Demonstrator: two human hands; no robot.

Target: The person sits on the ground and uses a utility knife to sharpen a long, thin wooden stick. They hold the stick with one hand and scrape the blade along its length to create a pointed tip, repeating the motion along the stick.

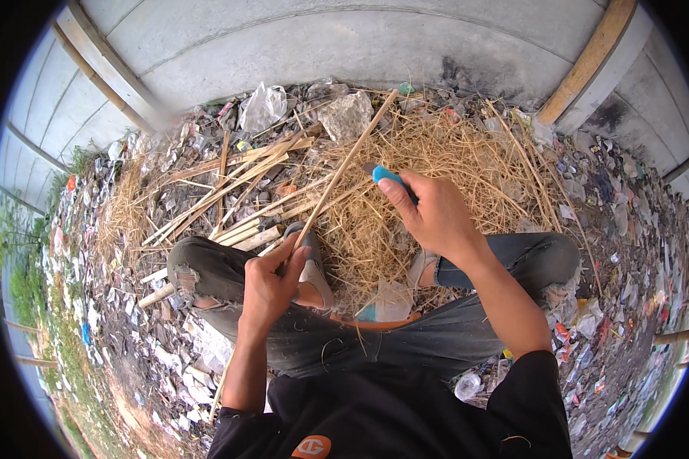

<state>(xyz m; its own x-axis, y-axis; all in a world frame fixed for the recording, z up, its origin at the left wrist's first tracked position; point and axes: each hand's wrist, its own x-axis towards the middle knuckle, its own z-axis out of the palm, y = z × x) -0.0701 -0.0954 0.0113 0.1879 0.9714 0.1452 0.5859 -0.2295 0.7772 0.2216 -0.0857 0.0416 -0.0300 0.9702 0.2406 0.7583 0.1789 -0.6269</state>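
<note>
My left hand [270, 281] is closed round the lower part of a long, thin bamboo strip [348, 162], which slants up and away to the right. My right hand [438, 210] grips a blue-handled knife [388, 176]. A short brownish blade end shows at its tip, close to the strip but apart from it. Beneath both hands lies a heap of straw-coloured shavings [383, 237], between my crossed legs and beyond them. More split bamboo strips [237, 177] lie loosely piled to the left of the held one.
A pale rock [347, 115] and a clear plastic bag [263, 109] lie near the grey concrete wall [344, 46] ahead. Litter covers the ground on both sides. Thin sticks [530, 164] lie at the right of the shavings. Posts lean against the wall.
</note>
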